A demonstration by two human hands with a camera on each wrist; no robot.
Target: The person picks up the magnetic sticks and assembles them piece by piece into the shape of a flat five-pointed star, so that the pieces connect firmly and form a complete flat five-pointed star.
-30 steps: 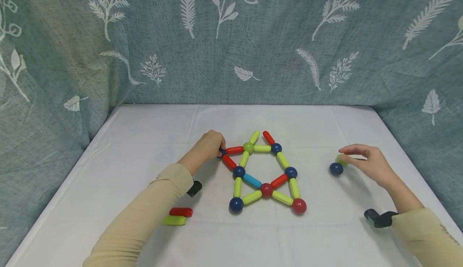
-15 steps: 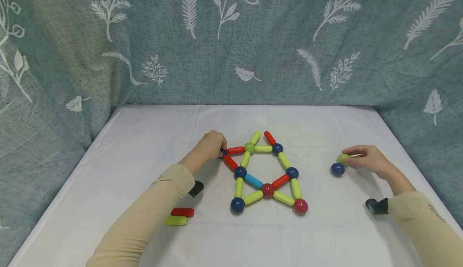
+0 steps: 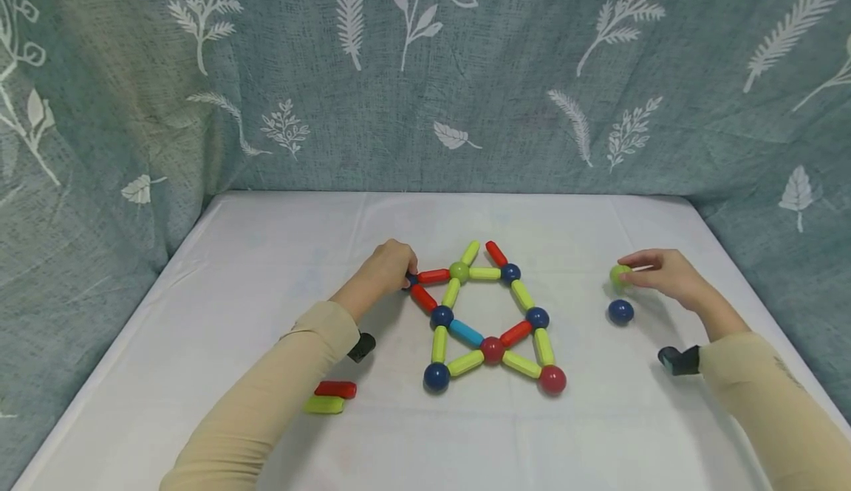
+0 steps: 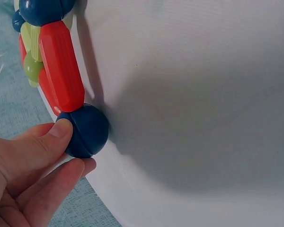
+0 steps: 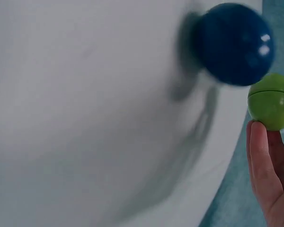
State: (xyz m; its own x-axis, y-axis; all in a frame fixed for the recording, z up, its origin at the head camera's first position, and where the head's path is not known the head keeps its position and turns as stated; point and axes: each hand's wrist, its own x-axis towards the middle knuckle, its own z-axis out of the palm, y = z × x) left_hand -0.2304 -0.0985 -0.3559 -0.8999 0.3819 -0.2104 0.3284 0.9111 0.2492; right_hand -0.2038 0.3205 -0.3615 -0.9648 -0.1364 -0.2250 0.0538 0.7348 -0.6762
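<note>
At the far left corner of a figure built of coloured rods and balls, my left hand [image 3: 385, 269] pinches a dark blue ball [image 4: 87, 131] between thumb and fingers. Two red rods [image 3: 423, 298] run from that ball, one to a green ball [image 3: 459, 272] and one to another blue ball [image 3: 442, 317]. On the right, my right hand [image 3: 668, 278] holds a loose light green ball [image 5: 271, 102] by its fingertips. Just in front of it a loose blue ball [image 3: 620, 312] sits on the white cloth.
A red rod [image 3: 336, 389] and a yellow-green rod [image 3: 324, 404] lie side by side near my left forearm. The figure's nearest corners are a blue ball [image 3: 436, 377] and a red ball [image 3: 552, 379]. A patterned curtain [image 3: 425, 77] hangs behind the table.
My right hand has moved the green ball away from the loose blue ball, slightly left and toward the back. My left hand keeps its pinch on the corner ball.
</note>
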